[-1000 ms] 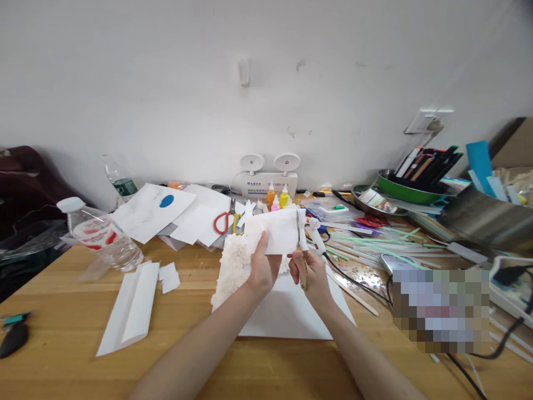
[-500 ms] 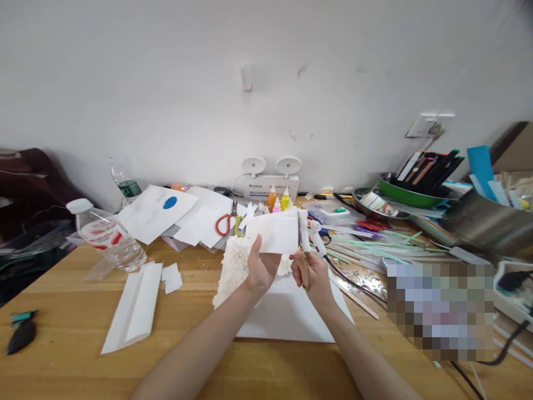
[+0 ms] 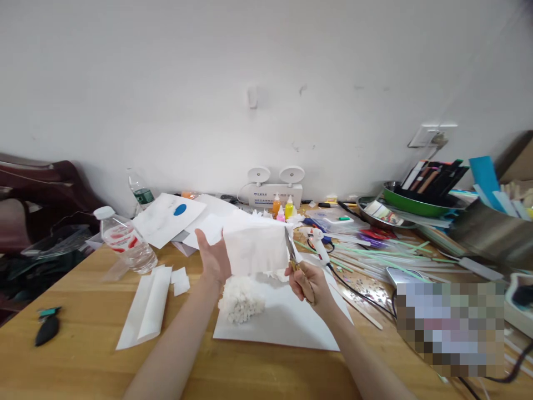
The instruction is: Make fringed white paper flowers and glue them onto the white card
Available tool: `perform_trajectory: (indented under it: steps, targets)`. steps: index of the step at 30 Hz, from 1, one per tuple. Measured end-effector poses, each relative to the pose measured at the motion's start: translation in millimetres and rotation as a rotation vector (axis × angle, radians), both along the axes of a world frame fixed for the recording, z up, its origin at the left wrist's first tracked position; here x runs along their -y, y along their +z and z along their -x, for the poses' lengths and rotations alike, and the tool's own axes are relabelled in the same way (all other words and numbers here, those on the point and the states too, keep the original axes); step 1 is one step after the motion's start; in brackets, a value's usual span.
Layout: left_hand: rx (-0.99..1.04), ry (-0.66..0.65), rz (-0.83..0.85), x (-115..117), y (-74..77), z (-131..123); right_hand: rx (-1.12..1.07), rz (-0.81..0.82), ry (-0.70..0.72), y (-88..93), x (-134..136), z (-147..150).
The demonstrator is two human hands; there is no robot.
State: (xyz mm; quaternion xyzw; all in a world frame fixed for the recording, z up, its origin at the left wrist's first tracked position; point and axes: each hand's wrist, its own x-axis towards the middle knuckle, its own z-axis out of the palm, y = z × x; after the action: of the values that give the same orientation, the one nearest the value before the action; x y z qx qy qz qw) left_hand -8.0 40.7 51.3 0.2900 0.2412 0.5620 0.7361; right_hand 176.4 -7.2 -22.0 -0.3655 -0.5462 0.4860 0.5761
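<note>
My left hand [image 3: 213, 256] holds up a white tissue sheet [image 3: 255, 247] by its left edge, above the table. My right hand [image 3: 307, 279] grips small gold-handled scissors [image 3: 293, 256], whose blades meet the sheet's right edge, where it looks fringed. Below the sheet lies a fluffy white clump of cut tissue [image 3: 241, 298] on a larger white paper sheet [image 3: 291, 325] on the wooden table [image 3: 83, 355].
A water bottle [image 3: 125, 244], folded white paper [image 3: 147, 308] and loose sheets [image 3: 169, 219] lie to the left. A glue gun [image 3: 317, 241], small paint bottles [image 3: 283, 206], straws [image 3: 375, 255], a green bowl [image 3: 416, 203] of pens and cables crowd the right. A dark tool [image 3: 46, 328] lies far left.
My left hand has shifted left and opened the sheet wider. The scissors now tilt at the sheet's right edge. The camera view has shifted, so the red scissors behind are hidden.
</note>
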Motion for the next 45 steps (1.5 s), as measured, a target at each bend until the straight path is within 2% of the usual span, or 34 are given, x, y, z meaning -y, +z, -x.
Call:
perform_trajectory:
  steps: [3,6,12,17,27,33,38,45]
  targets:
    - [0.028,-0.060,-0.052,-6,-0.9,13,0.023,0.019,0.002,1.0,0,-1]
    - [-0.051,-0.128,-0.023,-10,1.4,18,0.040,0.043,0.009,1.1,-1,-1]
    - [-0.330,0.071,-0.058,-11,16.6,6,0.060,0.030,0.012,1.3,-1,0]
    - [-0.398,0.080,-0.060,-8,26.2,-7,0.061,0.006,-0.019,5.1,1,1]
    - [-0.466,0.000,-0.138,-8,22.8,-16,0.039,0.039,-0.115,10.9,2,5]
    - [-0.501,0.013,-0.103,-13,17.6,-15,0.077,0.055,-0.125,9.5,2,5]
    - [-0.481,-0.024,-0.056,-9,20.2,-19,0.119,0.042,-0.164,4.7,2,2]
    - [-0.460,-0.055,-0.004,-6,19.4,-24,0.084,-0.042,-0.104,7.0,2,1]
